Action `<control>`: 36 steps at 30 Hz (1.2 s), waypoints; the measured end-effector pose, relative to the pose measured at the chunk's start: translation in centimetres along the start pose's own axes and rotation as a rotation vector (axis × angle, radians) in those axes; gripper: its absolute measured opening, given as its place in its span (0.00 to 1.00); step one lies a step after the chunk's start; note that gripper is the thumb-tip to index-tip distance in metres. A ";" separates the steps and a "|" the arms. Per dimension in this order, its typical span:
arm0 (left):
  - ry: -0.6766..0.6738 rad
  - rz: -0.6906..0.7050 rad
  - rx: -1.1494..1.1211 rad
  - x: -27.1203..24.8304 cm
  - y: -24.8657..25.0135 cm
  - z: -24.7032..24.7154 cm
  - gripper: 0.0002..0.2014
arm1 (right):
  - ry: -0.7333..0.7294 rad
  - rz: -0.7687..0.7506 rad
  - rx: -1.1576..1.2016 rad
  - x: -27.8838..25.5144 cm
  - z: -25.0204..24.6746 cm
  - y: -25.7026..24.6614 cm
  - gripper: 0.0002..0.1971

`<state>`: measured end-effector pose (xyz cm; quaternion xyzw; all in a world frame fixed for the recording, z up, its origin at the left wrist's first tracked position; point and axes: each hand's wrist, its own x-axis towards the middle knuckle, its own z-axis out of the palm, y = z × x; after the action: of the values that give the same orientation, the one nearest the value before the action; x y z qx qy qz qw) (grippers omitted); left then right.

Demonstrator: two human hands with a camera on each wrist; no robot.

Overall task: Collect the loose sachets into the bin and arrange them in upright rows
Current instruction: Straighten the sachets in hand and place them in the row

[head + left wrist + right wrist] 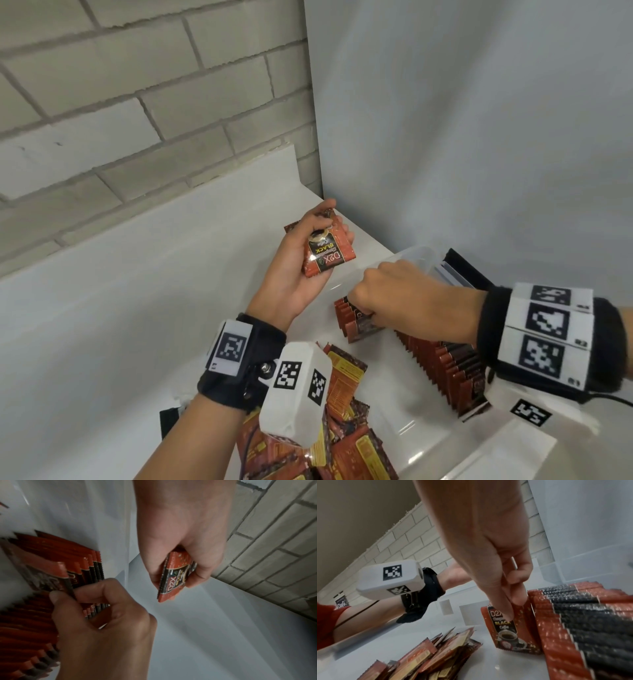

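Left hand (291, 270) raised palm-up above the white surface (137, 291), fingers (197, 577) and thumb curled round a small stack of red D2X black coffee sachets (327, 253), label side up and printed upside down from the head view. Right hand (387, 294) lowered into the clear plastic bin (419, 255), thumb and fingers (508, 609) pinching the top edge of one upright sachet (513, 630) at the near-left end of the row. Directly behind those fingers, touching the pinched sachet, a long upright row of sachets (442, 363) packed face to face, red edges with black bands showing along the tops, running away toward the right wrist. Below and left of the right fingers, on the bin floor, a loose heap of sachets (342, 425) lying flat and overlapping, yellow-and-red backs up, partly hidden by the white tagged camera block (296, 387) strapped under the left wrist. Black wristbands with square markers on both wrists; the right band (544, 339) carrying three markers in a column. Beyond the left fingers, a pale brick wall (137, 102) meeting a plain white panel (479, 120) at the corner. Beside the bin's far rim, past the right fingers, a dark flat object, too little of it in view to name.
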<state>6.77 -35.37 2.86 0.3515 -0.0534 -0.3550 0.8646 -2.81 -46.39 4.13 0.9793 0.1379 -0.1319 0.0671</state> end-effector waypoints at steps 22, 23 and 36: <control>-0.008 0.008 0.163 -0.1 -0.3 0.2 0.16 | 0.036 0.149 0.376 -0.6 -0.9 2.8 0.14; -0.017 0.019 0.163 -0.1 -0.3 0.2 0.17 | 0.034 0.190 0.525 -0.8 -1.2 3.2 0.17; -0.117 0.011 0.190 -0.2 -0.3 0.4 0.20 | 0.252 0.418 1.494 -2.3 -3.0 4.7 0.08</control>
<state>6.28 -35.59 2.97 0.4102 -0.1389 -0.3636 0.8248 -2.89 -50.94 8.04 0.7781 -0.1681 -0.0624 -0.6020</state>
